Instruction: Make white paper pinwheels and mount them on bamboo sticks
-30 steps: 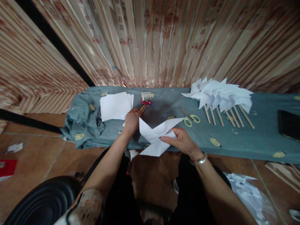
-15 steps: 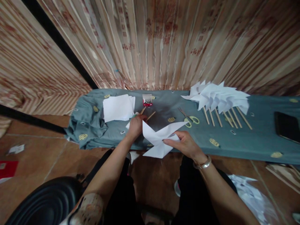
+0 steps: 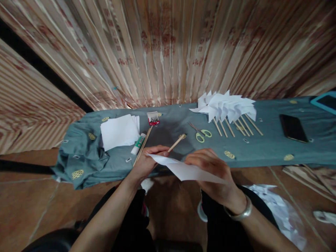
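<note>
My left hand [image 3: 147,161] is closed on a thin wooden stick [image 3: 176,142] whose tip points up and right over the bench edge. My right hand [image 3: 210,168] grips a folded white paper pinwheel [image 3: 189,170], tilted nearly edge-on between the two hands. The stick's lower end meets the pinwheel's left corner. A second wooden stick [image 3: 143,145] and a glue stick [image 3: 138,144] lie on the teal cloth [image 3: 262,148] just beyond my left hand.
On the cloth-covered bench lie a stack of white paper squares [image 3: 118,131], a small red box of pins [image 3: 153,119], yellow-handled scissors [image 3: 201,132], several finished pinwheels on sticks [image 3: 225,109] and a black phone [image 3: 292,127]. Paper scraps [image 3: 275,210] litter the floor at right.
My left hand picked a stick off the cloth and brought it back to the pinwheel. The right hand turned the pinwheel flatter, nearly edge-on. The camera shifted right, and the glue stick now shows.
</note>
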Available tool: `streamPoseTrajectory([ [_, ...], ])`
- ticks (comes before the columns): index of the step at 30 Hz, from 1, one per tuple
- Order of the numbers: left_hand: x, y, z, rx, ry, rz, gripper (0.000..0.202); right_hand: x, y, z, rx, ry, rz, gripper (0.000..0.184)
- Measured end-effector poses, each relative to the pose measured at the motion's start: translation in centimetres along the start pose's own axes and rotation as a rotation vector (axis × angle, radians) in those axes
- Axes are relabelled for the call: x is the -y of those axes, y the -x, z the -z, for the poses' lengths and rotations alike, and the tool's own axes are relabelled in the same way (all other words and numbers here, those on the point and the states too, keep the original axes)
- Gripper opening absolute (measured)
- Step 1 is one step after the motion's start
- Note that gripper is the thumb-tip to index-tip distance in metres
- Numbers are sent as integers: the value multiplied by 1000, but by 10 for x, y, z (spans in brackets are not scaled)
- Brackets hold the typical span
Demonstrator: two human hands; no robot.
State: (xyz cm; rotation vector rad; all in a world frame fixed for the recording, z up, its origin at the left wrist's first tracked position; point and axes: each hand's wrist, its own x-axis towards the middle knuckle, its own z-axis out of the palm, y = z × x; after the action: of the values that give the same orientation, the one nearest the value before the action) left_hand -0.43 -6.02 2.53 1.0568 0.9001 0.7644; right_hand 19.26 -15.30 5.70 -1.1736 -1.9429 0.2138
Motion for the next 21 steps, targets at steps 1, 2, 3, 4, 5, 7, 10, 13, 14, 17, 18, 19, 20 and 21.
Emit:
streamPoseTrajectory([
  [1,0,1,1,21,-44,-18,22,1,-1,2,-16,3,4,15],
  [2,0,2,1,41,-86,-35,19,2,-1,3,-25,9,7,16],
  [3,0,3,1,56,-120,-47,18,2,-2,4,-28,16,10,16],
  [4,0,4,1,67,-147,-55,17,3,-2,5,-26,23,15,16],
  [5,-1,6,1,71,-169,-57,16,4,-2,5,-24,27,22,16],
  [7,-4,9,0,68,-198,-56,16,5,-2,6,-25,29,23,16],
  [10,-8,14,-1,35,-211,-41,18,6,0,5,-50,32,4,15],
  [13,-10,18,1,29,-189,-63,13,5,-1,3,-88,34,5,14],
  [14,-11,19,1,42,-184,-77,11,5,-2,2,-101,31,10,13],
  [17,-13,21,2,73,-188,-108,11,5,-5,0,-130,31,26,13],
  [18,-13,21,2,62,-186,-124,11,5,-5,0,-135,33,32,13],
  [19,-13,21,2,45,-182,-137,10,6,-6,-1,-133,37,37,13],
  [20,-14,20,2,24,-176,-143,10,6,-7,-1,-128,41,38,12],
  [21,-14,20,3,0,-168,-140,11,6,-7,-1,-121,43,40,12],
])
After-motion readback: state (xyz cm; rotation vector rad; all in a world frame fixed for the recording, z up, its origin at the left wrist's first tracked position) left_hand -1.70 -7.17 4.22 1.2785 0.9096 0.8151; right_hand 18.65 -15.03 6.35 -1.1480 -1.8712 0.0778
